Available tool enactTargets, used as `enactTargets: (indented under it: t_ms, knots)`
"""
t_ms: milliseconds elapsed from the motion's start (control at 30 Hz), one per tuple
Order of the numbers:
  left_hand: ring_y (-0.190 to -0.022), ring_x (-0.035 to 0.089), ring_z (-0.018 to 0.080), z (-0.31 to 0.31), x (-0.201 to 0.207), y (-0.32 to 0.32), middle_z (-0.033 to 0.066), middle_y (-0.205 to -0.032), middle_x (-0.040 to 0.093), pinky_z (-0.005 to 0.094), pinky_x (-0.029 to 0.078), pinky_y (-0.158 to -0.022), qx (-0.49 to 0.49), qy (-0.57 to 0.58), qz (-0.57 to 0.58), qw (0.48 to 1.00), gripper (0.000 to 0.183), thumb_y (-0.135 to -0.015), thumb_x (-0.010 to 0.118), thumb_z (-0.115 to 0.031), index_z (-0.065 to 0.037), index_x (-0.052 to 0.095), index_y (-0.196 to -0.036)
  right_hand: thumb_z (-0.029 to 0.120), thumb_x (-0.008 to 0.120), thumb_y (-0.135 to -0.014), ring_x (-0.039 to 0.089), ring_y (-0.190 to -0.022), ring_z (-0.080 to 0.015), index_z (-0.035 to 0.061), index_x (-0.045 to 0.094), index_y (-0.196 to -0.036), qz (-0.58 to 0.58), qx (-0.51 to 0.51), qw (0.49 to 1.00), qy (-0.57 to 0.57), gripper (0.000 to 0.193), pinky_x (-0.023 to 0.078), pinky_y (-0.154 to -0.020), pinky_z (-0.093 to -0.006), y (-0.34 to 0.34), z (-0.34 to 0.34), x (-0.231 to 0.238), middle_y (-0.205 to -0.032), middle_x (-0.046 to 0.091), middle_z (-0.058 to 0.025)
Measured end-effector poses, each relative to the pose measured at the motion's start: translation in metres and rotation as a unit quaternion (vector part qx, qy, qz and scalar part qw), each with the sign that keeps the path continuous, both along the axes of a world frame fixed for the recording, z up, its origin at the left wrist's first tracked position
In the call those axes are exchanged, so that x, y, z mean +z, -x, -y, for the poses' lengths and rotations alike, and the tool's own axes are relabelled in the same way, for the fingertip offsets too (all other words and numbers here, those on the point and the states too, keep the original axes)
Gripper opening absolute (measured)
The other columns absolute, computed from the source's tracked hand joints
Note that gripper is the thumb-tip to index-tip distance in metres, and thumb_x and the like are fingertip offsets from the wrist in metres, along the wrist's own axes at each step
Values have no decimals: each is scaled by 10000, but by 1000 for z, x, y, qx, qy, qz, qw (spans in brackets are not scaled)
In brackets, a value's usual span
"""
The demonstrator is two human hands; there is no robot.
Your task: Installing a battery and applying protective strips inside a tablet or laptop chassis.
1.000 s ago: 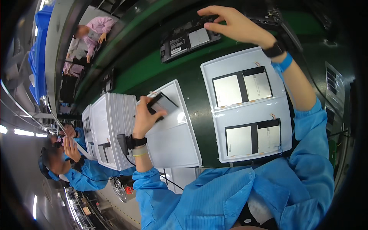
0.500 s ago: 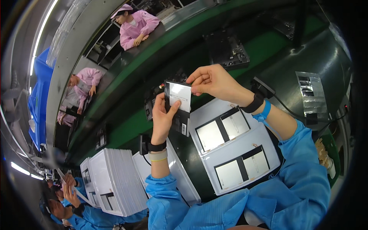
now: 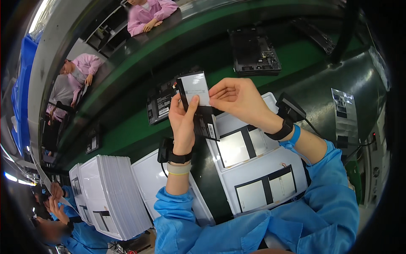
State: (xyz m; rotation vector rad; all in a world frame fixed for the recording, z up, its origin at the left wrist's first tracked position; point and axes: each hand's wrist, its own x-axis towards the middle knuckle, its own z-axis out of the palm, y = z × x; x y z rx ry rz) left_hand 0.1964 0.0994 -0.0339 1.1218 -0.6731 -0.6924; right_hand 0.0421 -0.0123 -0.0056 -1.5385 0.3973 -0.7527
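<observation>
My left hand [image 3: 182, 122] grips a flat battery pack [image 3: 192, 86] with silver-white and black faces, its thumb lying across the front. The pack is held tilted up over the green belt, with a black part bearing a white label at its lower end. At the pack's right edge, the fingertips of my right hand [image 3: 237, 99] are pinched together; whatever is between them is too small to make out. Just behind the pack lies an opened black device [image 3: 160, 103] with a labelled part inside. Below my hands, a white tray [image 3: 228, 180] holds similar silver and black packs.
A tall stack of white trays [image 3: 127, 190] stands at left, beside another white tray [image 3: 146, 169]. Further black device housings [image 3: 253, 51] lie on the green belt [image 3: 203, 46]. A silver sheet [image 3: 346, 112] lies at right. People in pink and blue work nearby.
My right fingertips have moved from the pack's upper right corner down its right edge. The view has shifted, showing more of the opened device behind the pack.
</observation>
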Motion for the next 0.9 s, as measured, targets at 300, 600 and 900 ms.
enactTargets:
  t_ms: [300,600,900]
  knots:
    - [-1256,586,234,-10,11,11,165,-1408,552,392,459,-1093,-116,21,9,993,592,-941,734,-221,-5,443,-1409,11,756,-866,707,-836,-96,-37,707,-986,60,61,996,-37,138,577,-785,-228,4,-2,0,-910,739,-64]
    - [-1323,567,326,-7,6,14,213,-1473,508,430,461,-1105,-24,97,-41,994,618,-972,706,-255,-1,393,-1440,-38,733,-865,696,-849,-100,-45,696,-990,27,28,995,96,131,577,-845,-259,9,-47,10,-943,714,-59]
    - [-1409,469,401,-3,7,15,247,-1518,464,513,349,-1207,-74,148,-90,982,770,-977,512,-591,-22,399,-1482,-12,744,-825,708,-783,-94,-31,708,-914,63,-20,997,49,98,579,-738,-239,-2,-26,-7,-847,735,-58]
